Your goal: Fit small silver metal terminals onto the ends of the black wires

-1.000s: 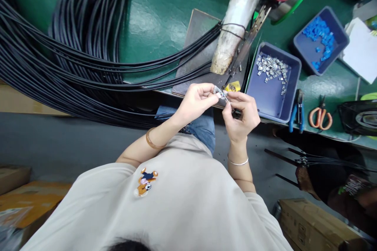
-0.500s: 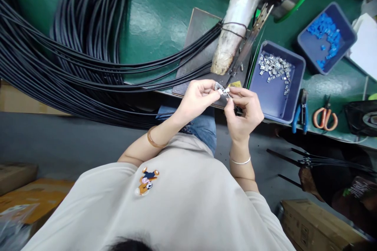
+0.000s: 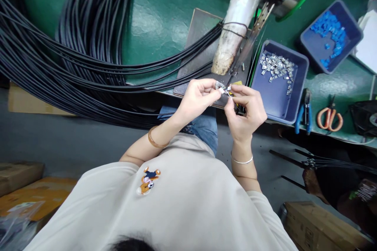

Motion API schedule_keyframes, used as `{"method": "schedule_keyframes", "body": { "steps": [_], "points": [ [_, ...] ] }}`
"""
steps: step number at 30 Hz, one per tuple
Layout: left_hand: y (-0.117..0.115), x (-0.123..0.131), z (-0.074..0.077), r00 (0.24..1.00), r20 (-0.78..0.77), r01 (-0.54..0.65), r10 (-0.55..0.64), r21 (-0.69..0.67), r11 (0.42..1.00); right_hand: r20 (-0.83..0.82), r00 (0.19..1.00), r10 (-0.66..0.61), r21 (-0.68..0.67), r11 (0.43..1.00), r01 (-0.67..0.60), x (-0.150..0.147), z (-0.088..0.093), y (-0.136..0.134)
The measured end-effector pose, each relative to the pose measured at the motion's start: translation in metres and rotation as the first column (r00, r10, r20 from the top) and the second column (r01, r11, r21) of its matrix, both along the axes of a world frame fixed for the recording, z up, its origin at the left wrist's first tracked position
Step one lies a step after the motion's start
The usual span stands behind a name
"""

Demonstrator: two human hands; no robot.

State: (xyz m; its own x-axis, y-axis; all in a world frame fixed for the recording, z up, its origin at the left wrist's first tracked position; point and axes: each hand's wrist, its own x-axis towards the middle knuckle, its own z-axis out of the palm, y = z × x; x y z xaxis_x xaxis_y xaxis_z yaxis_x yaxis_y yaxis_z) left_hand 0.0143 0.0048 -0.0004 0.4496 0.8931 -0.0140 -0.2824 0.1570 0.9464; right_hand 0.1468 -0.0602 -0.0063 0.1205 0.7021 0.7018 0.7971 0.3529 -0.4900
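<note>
My left hand (image 3: 200, 95) is closed in a pinch at the table's front edge, with something grey wrapped on its index fingertip. Facing it, my right hand (image 3: 246, 110) pinches too, thumb against fingertips. Between the two sets of fingertips is a small silvery metal piece (image 3: 225, 90), with a thin pale strand by the right thumb. What exactly the left fingertips grip is too small to make out. Just behind the fingers lies a dark board (image 3: 196, 47), with a yellow piece (image 3: 236, 83) at its near edge. Black cables (image 3: 165, 62) run from the left onto this board.
Above the board juts a wrapped pale post (image 3: 232, 31). To its right, one blue bin (image 3: 269, 98) holds small metal shells, another (image 3: 312, 47) blue plastic parts. Blue-handled pliers (image 3: 303, 113) and orange-handled scissors (image 3: 330, 119) lie near the edge. Cardboard boxes (image 3: 321, 223) stand below.
Both hands keep their pinch around the small metal piece, with only slight shifts of the fingertips. The whole view has shifted a little.
</note>
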Motion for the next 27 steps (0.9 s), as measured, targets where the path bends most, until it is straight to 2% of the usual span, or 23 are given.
{"method": "schedule_keyframes", "body": {
  "steps": [10, 18, 27],
  "points": [
    [-0.0011, -0.0008, -0.0035, 0.999, -0.042, -0.004, 0.004, -0.003, 1.000, 0.049, 0.999, -0.004, -0.009, 1.000, 0.005, 0.0016, -0.0039, -0.0011],
    [-0.0007, -0.0012, -0.0009, 0.999, -0.034, -0.005, 0.006, 0.016, 1.000, 0.048, 0.999, 0.001, 0.009, 1.000, -0.001, 0.0002, 0.0001, 0.0005],
    [-0.0020, -0.0012, -0.0038, 0.999, -0.045, -0.006, 0.007, 0.030, 1.000, 0.123, 0.992, -0.009, 0.031, 0.999, 0.005, 0.0020, -0.0045, 0.0003]
  ]
}}
